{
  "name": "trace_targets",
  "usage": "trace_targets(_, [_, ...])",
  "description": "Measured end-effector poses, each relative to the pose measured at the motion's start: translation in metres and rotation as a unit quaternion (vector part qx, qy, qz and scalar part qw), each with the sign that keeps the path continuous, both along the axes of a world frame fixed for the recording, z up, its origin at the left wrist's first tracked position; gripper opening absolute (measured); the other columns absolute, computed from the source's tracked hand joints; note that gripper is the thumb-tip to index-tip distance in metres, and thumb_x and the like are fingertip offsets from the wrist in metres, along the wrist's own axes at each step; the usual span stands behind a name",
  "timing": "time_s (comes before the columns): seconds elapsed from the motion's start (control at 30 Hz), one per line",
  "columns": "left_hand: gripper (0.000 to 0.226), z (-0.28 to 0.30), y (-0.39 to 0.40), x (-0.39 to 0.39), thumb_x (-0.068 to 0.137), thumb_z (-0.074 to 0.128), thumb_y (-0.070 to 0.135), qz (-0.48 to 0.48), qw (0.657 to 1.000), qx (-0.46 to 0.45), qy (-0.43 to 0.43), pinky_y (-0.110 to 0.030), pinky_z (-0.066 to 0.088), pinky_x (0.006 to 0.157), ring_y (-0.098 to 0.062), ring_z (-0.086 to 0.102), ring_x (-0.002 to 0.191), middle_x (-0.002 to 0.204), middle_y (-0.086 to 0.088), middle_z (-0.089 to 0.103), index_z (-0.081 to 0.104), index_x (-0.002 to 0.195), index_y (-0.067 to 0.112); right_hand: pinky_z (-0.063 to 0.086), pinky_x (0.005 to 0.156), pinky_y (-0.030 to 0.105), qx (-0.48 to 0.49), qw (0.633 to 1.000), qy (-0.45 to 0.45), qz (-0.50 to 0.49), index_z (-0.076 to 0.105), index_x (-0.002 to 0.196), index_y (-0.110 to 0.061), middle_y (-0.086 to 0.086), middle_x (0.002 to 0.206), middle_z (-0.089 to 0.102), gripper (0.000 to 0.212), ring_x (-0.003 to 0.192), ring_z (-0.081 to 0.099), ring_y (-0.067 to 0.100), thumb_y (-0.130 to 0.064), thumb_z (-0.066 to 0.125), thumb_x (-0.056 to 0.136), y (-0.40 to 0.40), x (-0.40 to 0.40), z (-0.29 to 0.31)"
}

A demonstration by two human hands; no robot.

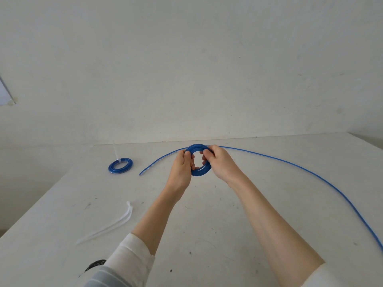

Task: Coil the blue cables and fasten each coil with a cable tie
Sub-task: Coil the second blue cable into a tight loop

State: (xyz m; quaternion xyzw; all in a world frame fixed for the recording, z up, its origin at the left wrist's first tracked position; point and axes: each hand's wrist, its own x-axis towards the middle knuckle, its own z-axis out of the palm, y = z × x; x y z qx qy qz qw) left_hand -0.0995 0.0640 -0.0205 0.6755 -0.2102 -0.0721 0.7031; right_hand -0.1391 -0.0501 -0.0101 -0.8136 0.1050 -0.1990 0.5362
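I hold a small blue cable coil (199,172) upright above the white table (259,204). My left hand (183,168) grips its left side and my right hand (220,164) grips its right side, fingers through the ring. A long loose blue cable (300,167) lies on the table behind my hands, one end near the left (143,172), the other running off at the right edge. Whether it joins the held coil is hidden by my hands. A second blue coil (120,165) lies flat at the left, fastened with a white cable tie (116,152) whose tail sticks up.
Loose white cable ties (116,222) lie on the table at the near left. The table's back edge meets a white wall (186,69). The table's left edge runs diagonally toward me.
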Motion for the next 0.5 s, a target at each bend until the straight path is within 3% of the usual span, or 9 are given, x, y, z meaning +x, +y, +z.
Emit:
trace_targets(0.1, [0.030,-0.002,0.000,-0.003,0.099,0.025,0.014,-0.002,1.000,0.017,-0.015,-0.014,0.042,0.057,-0.013,0.035,0.063,0.072,0.001,0.038,0.038,0.073,0.015,0.040,0.060,0.018,-0.041,0.999,0.008,-0.028,0.051,0.095,-0.011,-0.005,0.075,0.054,0.017,0.071,0.055,0.013,-0.017,0.035,0.099,0.004,0.002,-0.001])
trace_targets(0.2, [0.029,-0.002,0.005,0.000,0.100,0.025,0.015,-0.015,0.998,0.048,-0.033,-0.026,0.044,0.069,-0.013,0.036,0.063,0.075,0.002,0.040,0.038,0.074,0.015,0.046,0.067,0.022,-0.065,0.996,0.057,0.014,0.055,0.089,-0.013,-0.007,0.076,0.061,0.015,0.075,0.058,0.013,-0.018,0.043,0.096,-0.005,-0.001,0.004])
trace_targets(0.33, [0.025,-0.004,0.012,0.006,0.100,0.027,0.019,-0.040,0.988,0.135,-0.058,-0.023,0.046,0.068,-0.011,0.041,0.063,0.074,0.003,0.044,0.044,0.081,0.014,0.053,0.071,0.021,-0.006,0.985,0.130,0.112,0.064,0.090,-0.009,0.000,0.082,0.069,0.004,0.080,0.065,0.013,-0.011,0.062,0.087,-0.020,-0.012,0.010])
trace_targets(0.43, [0.022,-0.011,0.011,0.007,0.099,0.029,0.021,-0.035,0.993,0.105,-0.030,-0.026,0.047,0.073,-0.012,0.040,0.064,0.071,0.002,0.041,0.047,0.090,0.011,0.054,0.072,0.023,-0.006,0.991,0.121,0.064,0.066,0.087,-0.009,0.007,0.084,0.070,0.008,0.079,0.067,0.019,-0.003,0.063,0.083,-0.017,-0.012,0.007])
trace_targets(0.5, [0.024,-0.015,0.010,0.008,0.098,0.029,0.021,-0.039,0.998,0.053,-0.001,-0.032,0.047,0.079,-0.012,0.042,0.064,0.071,0.001,0.042,0.046,0.085,0.012,0.054,0.071,0.023,0.019,0.994,0.104,0.032,0.067,0.087,-0.010,0.009,0.085,0.071,0.009,0.080,0.067,0.019,-0.003,0.063,0.083,-0.015,-0.011,0.003])
